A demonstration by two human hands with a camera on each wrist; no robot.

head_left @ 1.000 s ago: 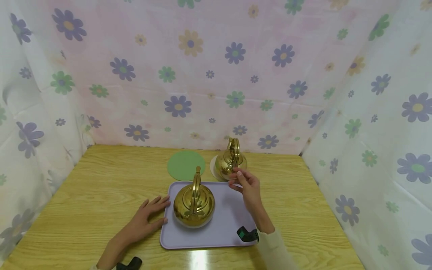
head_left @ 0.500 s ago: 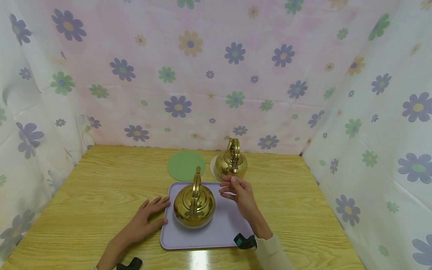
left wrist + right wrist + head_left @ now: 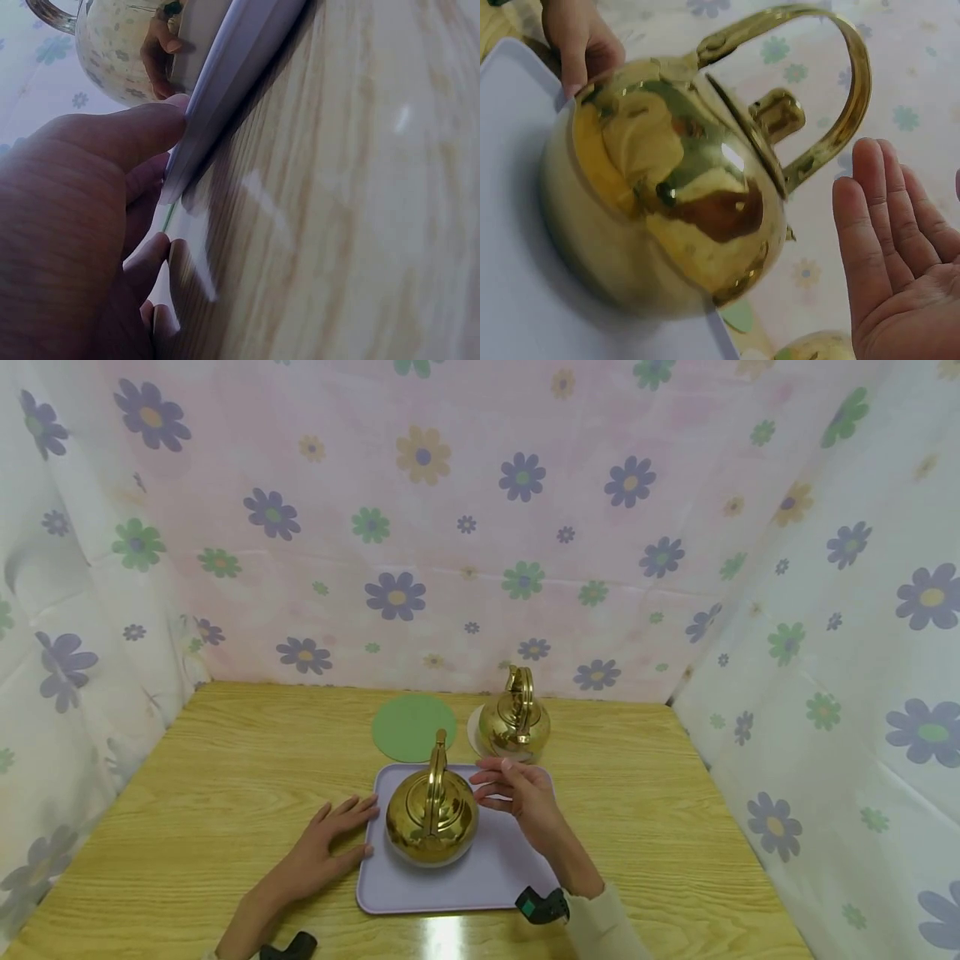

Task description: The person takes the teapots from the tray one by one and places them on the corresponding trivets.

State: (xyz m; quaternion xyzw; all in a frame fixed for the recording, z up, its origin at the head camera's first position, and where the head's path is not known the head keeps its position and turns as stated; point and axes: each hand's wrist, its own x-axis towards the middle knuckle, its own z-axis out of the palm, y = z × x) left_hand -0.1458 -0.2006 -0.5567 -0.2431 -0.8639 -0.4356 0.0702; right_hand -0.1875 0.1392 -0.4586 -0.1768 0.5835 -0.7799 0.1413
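A shiny gold kettle (image 3: 432,815) (image 3: 667,217) with an upright handle stands on the lilac tray (image 3: 495,868) (image 3: 225,82). My left hand (image 3: 330,839) lies flat on the wooden table, its fingers touching the tray's left edge; in the left wrist view the thumb (image 3: 120,139) presses that edge. My right hand (image 3: 510,793) (image 3: 892,247) hovers open just right of the kettle, fingers straight, holding nothing. A second gold kettle (image 3: 514,720) sits on a white round mat (image 3: 473,732) behind the tray.
A green round mat (image 3: 408,727) lies behind the tray on the left. Flowered cloth walls (image 3: 450,527) close in the table at the back and both sides. Bare wood (image 3: 187,777) stretches to the left and right of the tray.
My right hand has drawn back from the far kettle and moved left and down toward the kettle on the tray. The left hand has stayed put.
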